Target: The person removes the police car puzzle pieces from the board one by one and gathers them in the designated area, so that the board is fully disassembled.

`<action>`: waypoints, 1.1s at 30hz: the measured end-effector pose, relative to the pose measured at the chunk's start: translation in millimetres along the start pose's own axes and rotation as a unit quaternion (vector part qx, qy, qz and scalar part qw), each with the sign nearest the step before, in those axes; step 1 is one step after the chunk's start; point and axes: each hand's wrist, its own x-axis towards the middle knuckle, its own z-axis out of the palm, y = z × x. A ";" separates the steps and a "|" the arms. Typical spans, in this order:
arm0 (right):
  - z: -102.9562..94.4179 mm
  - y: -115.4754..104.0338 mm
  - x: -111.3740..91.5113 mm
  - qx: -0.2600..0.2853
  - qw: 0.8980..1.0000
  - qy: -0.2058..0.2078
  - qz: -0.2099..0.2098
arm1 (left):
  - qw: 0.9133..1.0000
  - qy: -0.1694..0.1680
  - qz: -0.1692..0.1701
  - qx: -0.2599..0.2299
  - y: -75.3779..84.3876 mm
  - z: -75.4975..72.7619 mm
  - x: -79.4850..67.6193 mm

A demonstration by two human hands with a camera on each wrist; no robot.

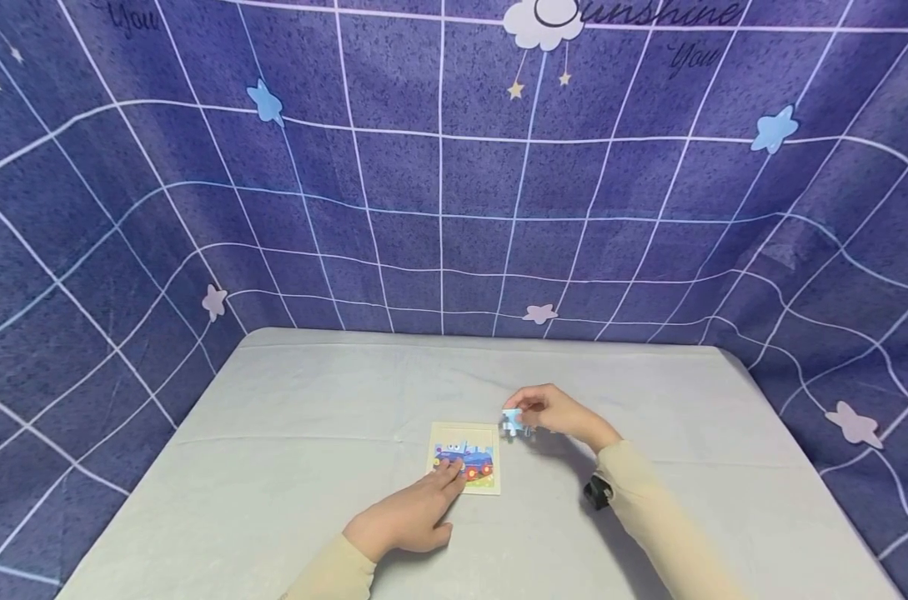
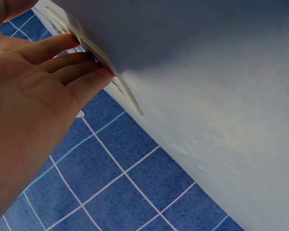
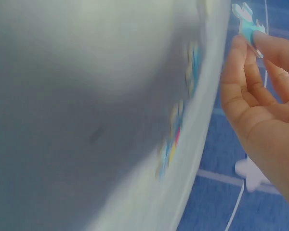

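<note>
A jigsaw puzzle board (image 1: 496, 458) with a pale wooden frame lies on the table, its lower part filled with a picture of a blue train (image 1: 478, 457) with red wheels. My left hand (image 1: 416, 512) rests its extended fingers on the lower left of this picture. In the left wrist view, the fingertips of the left hand (image 2: 33, 91) lie against the board (image 2: 130, 98). Just beyond the board's upper right corner, my right hand (image 1: 554, 410) pinches a light blue puzzle piece (image 1: 511, 420). The right wrist view has this piece (image 3: 248, 29) between thumb and fingers, above the table.
Several loose puzzle pieces (image 3: 176, 120) lie on the table beneath the right hand, blurred in the right wrist view. A light grey cloth covers the table (image 1: 311, 417). Behind it and at both sides hangs a blue curtain (image 1: 393, 183) with grid lines and stars.
</note>
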 end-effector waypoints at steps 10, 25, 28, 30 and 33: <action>-49.4 17.6 -40.4 0.019 0.997 0.047 0.055 | 1.000 0.000 0.004 0.000 -0.1 0.0 -0.2; -80.3 48.6 -73.2 -0.009 0.994 0.065 0.092 | 1.000 0.014 0.000 0.017 0.4 2.5 1.1; -78.8 51.5 -72.1 -0.026 0.993 0.065 0.094 | 1.000 0.018 0.002 0.024 -0.1 3.5 1.3; -77.2 53.6 -71.2 -0.044 0.993 0.063 0.093 | 0.999 0.018 0.002 0.026 -0.2 4.1 1.2; -74.7 57.6 -69.2 -0.063 0.991 0.071 0.098 | 0.999 0.020 0.002 0.027 -0.4 5.1 1.0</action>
